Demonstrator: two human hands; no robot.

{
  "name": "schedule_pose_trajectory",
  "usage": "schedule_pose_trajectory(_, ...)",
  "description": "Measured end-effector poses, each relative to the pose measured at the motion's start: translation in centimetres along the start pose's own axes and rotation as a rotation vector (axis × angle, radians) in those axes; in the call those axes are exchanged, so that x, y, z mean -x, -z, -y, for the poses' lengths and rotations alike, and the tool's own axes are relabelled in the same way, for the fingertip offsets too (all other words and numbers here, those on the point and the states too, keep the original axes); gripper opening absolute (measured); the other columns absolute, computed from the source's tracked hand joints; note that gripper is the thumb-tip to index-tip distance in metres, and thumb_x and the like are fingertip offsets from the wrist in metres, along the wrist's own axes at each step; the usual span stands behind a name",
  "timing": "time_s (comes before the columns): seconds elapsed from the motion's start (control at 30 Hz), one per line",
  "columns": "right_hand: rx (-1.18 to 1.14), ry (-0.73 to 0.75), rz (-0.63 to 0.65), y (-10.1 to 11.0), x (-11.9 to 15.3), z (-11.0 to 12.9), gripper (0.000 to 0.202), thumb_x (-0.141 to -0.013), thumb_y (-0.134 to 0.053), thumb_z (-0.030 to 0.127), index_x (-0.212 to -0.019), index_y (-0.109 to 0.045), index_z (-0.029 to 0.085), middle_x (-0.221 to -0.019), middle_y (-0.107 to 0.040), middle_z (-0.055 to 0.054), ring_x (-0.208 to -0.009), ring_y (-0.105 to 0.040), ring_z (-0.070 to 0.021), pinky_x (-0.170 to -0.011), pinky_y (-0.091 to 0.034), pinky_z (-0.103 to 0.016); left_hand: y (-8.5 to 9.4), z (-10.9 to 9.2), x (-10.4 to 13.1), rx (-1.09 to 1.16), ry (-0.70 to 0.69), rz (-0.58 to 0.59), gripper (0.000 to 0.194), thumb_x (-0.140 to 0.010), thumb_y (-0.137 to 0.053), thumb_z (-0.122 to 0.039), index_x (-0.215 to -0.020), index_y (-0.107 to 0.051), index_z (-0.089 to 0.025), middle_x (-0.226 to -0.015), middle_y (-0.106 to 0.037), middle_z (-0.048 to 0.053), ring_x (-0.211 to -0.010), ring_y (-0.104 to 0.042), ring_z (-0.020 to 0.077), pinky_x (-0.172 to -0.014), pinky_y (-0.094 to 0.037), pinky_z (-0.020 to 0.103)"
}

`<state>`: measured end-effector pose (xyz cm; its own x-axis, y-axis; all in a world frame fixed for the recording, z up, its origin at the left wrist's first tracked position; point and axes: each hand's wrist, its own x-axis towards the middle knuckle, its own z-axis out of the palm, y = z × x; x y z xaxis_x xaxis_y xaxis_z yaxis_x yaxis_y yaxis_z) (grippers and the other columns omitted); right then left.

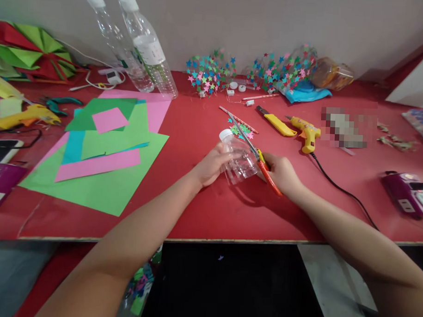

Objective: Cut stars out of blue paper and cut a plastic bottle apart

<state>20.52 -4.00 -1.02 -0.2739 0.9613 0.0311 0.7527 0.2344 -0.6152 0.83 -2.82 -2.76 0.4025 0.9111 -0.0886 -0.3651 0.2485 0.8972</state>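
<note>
My left hand (214, 164) is closed round the capped neck end of a clear plastic bottle piece (241, 164), which lies on its side above the red table (192, 208). Its white cap points up and to the left. In my right hand (282, 172) are scissors (270, 178) with orange and yellow handles. Their long blades reach up and left across the front of the bottle piece, seemingly a little apart. Behind the blades lie small coloured paper stars (240, 131) and a thin patterned stick (245, 123).
Coloured paper sheets (106, 196) cover the left side, with tall bottles (155, 59) behind. Star-covered clear pieces (209, 75) stand near the wall. A yellow cutter (280, 125), a glue gun (306, 134) with its black cord and a purple box (406, 193) are at the right.
</note>
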Motion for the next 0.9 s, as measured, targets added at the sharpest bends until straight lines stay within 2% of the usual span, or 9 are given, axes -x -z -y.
schedule_pose_trajectory(0.17, 0.088, -0.008, -0.017, 0.0, -0.3, -0.4, 0.03, -0.076, -0.047, 0.046, -0.063, -0.033, 0.023, -0.053, -0.039, 0.002, -0.053, -0.032, -0.0122, -0.052, -0.023, -0.027, 1.2, -0.9, 0.3, 0.047, 0.089, 0.187, 0.051, -0.063, -0.068, -0.014, -0.112, -0.061, -0.025, -0.108, -0.072, 0.008, -0.113, -0.066, 0.0315, -0.093, -0.055, 0.047)
schedule_pose_trajectory(0.3, 0.12, -0.019, -0.004, 0.1, -0.4, -0.4, 0.027, -0.077, -0.047, 0.043, -0.065, -0.034, 0.023, -0.055, -0.043, 0.001, -0.053, -0.033, -0.0129, -0.053, -0.024, -0.027, 1.6, -1.7, 0.7, 0.061, 0.096, 0.29, 0.065, -0.059, -0.068, -0.014, -0.121, -0.058, -0.028, -0.115, -0.071, 0.009, -0.121, -0.062, 0.0331, -0.097, -0.053, 0.048)
schedule_pose_trajectory(0.37, 0.122, -0.023, -0.001, 0.0, -0.4, -0.4, 0.024, -0.077, -0.047, 0.041, -0.065, -0.036, 0.023, -0.056, -0.044, 0.0, -0.053, -0.033, -0.013, -0.053, -0.024, -0.026, 1.6, -2.0, 0.9, 0.068, 0.092, 0.321, 0.066, -0.057, -0.07, -0.02, -0.122, -0.057, -0.028, -0.119, -0.069, 0.011, -0.123, -0.06, 0.0349, -0.098, -0.052, 0.049)
schedule_pose_trajectory(0.43, 0.114, -0.02, -0.002, -0.1, -0.4, -0.5, 0.021, -0.077, -0.047, 0.038, -0.066, -0.039, 0.022, -0.057, -0.045, 0.0, -0.054, -0.034, -0.013, -0.053, -0.024, -0.026, 1.6, -2.2, 0.9, 0.094, 0.089, 0.313, 0.064, -0.059, -0.072, -0.029, -0.122, -0.057, -0.027, -0.12, -0.069, 0.011, -0.122, -0.061, 0.0358, -0.098, -0.051, 0.051)
schedule_pose_trajectory(0.5, 0.104, -0.014, -0.008, -0.2, -0.4, -0.7, 0.019, -0.078, -0.048, 0.036, -0.067, -0.041, 0.022, -0.057, -0.046, 0.001, -0.054, -0.033, -0.0128, -0.054, -0.024, -0.026, 1.4, -2.2, 0.8, 0.114, 0.095, 0.254, 0.059, -0.064, -0.07, -0.034, -0.121, -0.057, -0.026, -0.118, -0.07, 0.011, -0.117, -0.064, 0.034, -0.098, -0.051, 0.05)
schedule_pose_trajectory(0.67, 0.084, 0.009, -0.015, -0.2, -0.3, -0.7, 0.021, -0.08, -0.05, 0.038, -0.068, -0.045, 0.021, -0.057, -0.048, 0.0, -0.053, -0.031, -0.0127, -0.054, -0.022, -0.027, 0.8, -1.8, 0.1, 0.121, 0.127, 0.079, 0.037, -0.072, -0.062, -0.02, -0.108, -0.063, -0.023, -0.103, -0.075, 0.005, -0.098, -0.072, 0.0253, -0.091, -0.055, 0.042)
schedule_pose_trajectory(0.77, 0.078, 0.019, -0.013, 0.0, -0.4, -0.7, 0.019, -0.08, -0.051, 0.035, -0.068, -0.048, 0.02, -0.058, -0.05, 0.0, -0.053, -0.032, -0.0125, -0.053, -0.022, -0.026, 0.6, -2.0, -0.4, 0.134, 0.136, 0.079, 0.028, -0.073, -0.061, -0.019, -0.1, -0.066, -0.021, -0.099, -0.076, 0.005, -0.093, -0.073, 0.024, -0.089, -0.056, 0.04)
schedule_pose_trajectory(0.9, 0.073, 0.023, -0.013, 0.3, -0.6, -1.1, 0.018, -0.083, -0.049, 0.033, -0.07, -0.05, 0.019, -0.058, -0.05, 0.001, -0.056, -0.032, -0.0125, -0.053, -0.022, -0.025, 0.3, -2.5, -1.0, 0.123, 0.155, 0.108, 0.025, -0.075, -0.061, -0.02, -0.099, -0.067, -0.02, -0.102, -0.076, 0.006, -0.094, -0.073, 0.0247, -0.088, -0.056, 0.039)
